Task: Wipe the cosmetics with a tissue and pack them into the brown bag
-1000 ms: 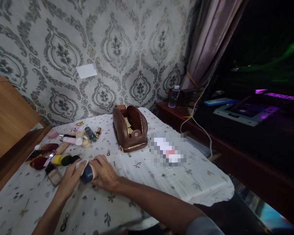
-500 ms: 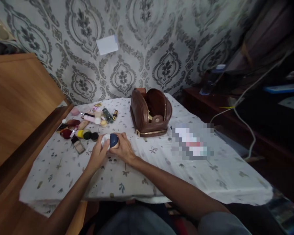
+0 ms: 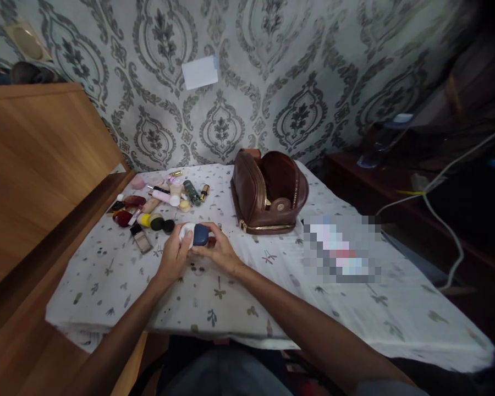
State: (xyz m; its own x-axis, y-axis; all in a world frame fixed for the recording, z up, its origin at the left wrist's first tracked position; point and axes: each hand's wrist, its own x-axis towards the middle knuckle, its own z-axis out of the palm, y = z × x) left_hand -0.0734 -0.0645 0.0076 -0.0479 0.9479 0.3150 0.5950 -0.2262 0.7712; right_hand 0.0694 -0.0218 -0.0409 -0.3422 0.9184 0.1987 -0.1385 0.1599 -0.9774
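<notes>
Both hands are over the front left of the table, close together. My left hand [image 3: 176,254] is closed on a white crumpled piece [image 3: 186,231] that looks like tissue, its thumb across it, pressed against a dark blue rounded case [image 3: 200,235]. My right hand [image 3: 221,252] grips the case from the right, fingers at its far edge and thumb below. The case looks small and smooth; its kind is unclear. Just left of my hands lie a black round lid [image 3: 169,226] and a small bottle with a black cap [image 3: 141,240].
Several cosmetics lie at the back left, among them a green bottle [image 3: 192,192] and a pink tube [image 3: 163,196]. A brown leather bag [image 3: 247,192] stands unzipped at the back centre. A blurred-out flat item [image 3: 342,250] is at right. A wooden panel [image 3: 37,165] borders the left.
The blue case has turned in my hands, and my right fingers have shifted round its edge. My view has swung slightly left, so everything appears further right.
</notes>
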